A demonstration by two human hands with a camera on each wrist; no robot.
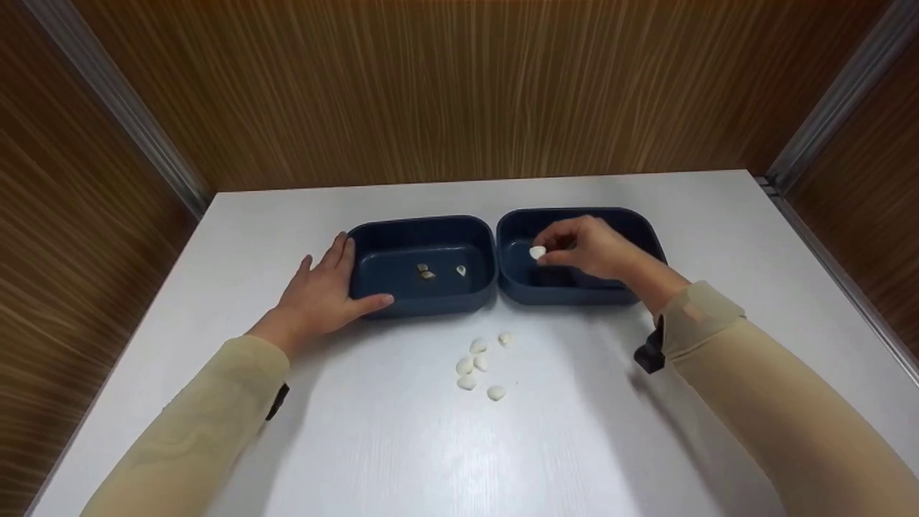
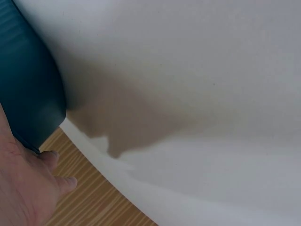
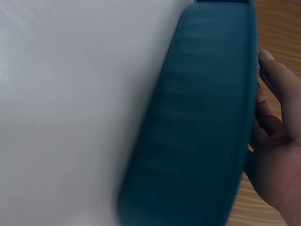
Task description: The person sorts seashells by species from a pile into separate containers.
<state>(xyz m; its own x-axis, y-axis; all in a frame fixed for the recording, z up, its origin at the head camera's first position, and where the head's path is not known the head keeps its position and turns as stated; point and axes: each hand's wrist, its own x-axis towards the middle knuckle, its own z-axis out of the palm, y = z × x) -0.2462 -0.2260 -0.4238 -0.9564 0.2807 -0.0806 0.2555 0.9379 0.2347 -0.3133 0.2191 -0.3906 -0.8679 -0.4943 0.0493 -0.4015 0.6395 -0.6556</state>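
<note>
Two dark blue trays stand side by side on a white table. My right hand [image 1: 592, 248] is over the right tray [image 1: 567, 295], pinching a small white shell [image 1: 537, 252] between thumb and fingers. Against the left end of the left tray [image 1: 431, 305] rests my left hand [image 1: 319, 294], its fingers straight along the side and the thumb over the front rim. Inside that tray lie two brownish shells [image 1: 428, 275] and a pale, drop-shaped one [image 1: 461, 271]. Several white shells [image 1: 466, 365] are scattered on the table in front of the trays.
Wood-grain panels [image 1: 459, 93] enclose the white table [image 1: 388, 431] at the back and both sides. In the right wrist view, the right tray's outer wall [image 3: 197, 117] stands beside my hand.
</note>
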